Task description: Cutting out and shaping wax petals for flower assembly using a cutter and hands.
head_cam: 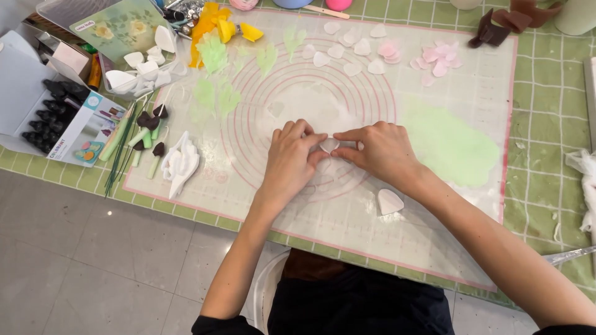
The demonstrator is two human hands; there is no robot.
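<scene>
Petal-shaped white piece (329, 144) lies pinched between the two hands at the middle of the silicone mat (472, 99), over its printed pink rings. In the head view the left hand (292, 155) is curled, its fingertips closed against the left edge of the piece; the right hand (379, 149) comes in from the right, its thumb and forefinger closed on the other edge, the remaining fingers folded loosely.

Just near and right of the right wrist a white petal cutter (390, 201) sits on the mat. Farther right a rolled-out sheet of pale green paste (450, 146) is spread flat. Toward the far edge lie rows of white petals (347, 53), a small heap of pink petals (437, 59), and, left of those, green leaf shapes (214, 56) and yellow pieces (217, 25). At the mat's left edge lie a white flower shape (180, 162), dark-tipped green stems (149, 133) and thin green wires (121, 149).

The mat lies on a tabletop covered by a green checked cloth (549, 111). On the far left stand an open box of dark nozzle tips (53, 115) and a clear container of white cutters (139, 68). Brown pieces (496, 28) lie at the far right. Below the near edge of the tabletop is a floor of pale grey tiles (93, 248), and the person's dark clothing shows there too.
</scene>
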